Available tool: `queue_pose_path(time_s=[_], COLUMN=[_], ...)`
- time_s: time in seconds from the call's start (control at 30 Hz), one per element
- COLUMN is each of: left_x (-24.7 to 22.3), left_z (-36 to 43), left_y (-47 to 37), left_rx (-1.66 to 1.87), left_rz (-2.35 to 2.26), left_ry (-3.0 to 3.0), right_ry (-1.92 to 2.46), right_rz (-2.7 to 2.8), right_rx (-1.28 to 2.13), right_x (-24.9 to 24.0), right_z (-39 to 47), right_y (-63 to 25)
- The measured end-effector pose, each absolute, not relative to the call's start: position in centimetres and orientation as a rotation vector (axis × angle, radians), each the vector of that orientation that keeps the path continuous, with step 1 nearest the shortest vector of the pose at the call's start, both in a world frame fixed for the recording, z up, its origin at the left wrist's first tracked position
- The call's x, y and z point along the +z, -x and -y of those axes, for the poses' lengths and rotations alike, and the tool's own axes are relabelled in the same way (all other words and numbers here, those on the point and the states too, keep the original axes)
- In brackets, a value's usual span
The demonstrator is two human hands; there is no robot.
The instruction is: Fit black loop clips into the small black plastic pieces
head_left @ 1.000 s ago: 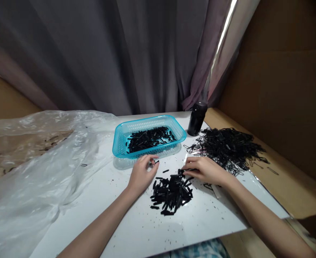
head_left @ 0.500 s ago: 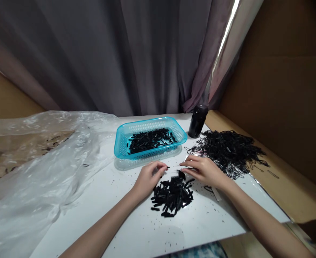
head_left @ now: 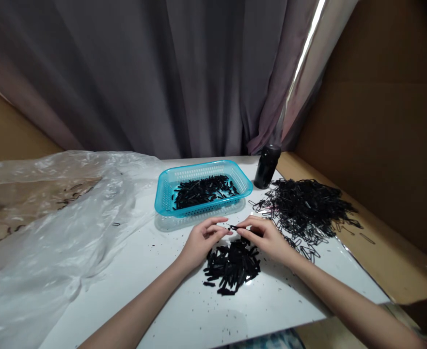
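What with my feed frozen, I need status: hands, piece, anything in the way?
Right hand pinching thin black piece. Left hand at its tip, grip unclear. No obstruction seen; strips heaped on the near side, basket beyond.

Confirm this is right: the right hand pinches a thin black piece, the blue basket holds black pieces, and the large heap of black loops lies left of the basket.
The side is wrong: in the head view the large heap of black loops lies right of the blue basket, which does hold black pieces. The right hand pinches a thin black piece.
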State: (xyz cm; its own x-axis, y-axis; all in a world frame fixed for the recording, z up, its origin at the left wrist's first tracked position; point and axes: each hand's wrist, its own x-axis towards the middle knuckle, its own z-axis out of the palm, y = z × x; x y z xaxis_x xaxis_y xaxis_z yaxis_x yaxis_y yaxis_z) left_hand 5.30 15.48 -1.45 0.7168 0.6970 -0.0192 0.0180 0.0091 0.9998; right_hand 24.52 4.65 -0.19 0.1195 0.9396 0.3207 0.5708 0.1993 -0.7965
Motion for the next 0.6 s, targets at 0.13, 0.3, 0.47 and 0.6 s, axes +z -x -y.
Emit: queue_pose_path(time_s=[0.13, 0.3, 0.47, 0.6], left_x=[-1.45, -1.37, -1.23, -1.33], left_z=[-15.48, -15.43, -15.39, -15.39], left_y=[-5.3, -5.32, -5.3, -5.4], left_rx=[0.599, 0.606, 0.599, 0.581], left_rz=[-0.616, -0.618, -0.625, -0.632], left_ry=[-1.473, -1.45, -1.429, -1.405], right_ry=[1.493, 1.496, 1.483, 1.482], right_rz=[1.499, 1.452, 1.455, 1.453], right_rx=[0.55, 0.572, 0.557, 0.533], right_x=[-0.62, -0.63, -0.42, -0.35], right_z=[-4.75, -4.74, -4.67, -4.66], right_y=[-24.49, -24.52, -24.46, -24.49])
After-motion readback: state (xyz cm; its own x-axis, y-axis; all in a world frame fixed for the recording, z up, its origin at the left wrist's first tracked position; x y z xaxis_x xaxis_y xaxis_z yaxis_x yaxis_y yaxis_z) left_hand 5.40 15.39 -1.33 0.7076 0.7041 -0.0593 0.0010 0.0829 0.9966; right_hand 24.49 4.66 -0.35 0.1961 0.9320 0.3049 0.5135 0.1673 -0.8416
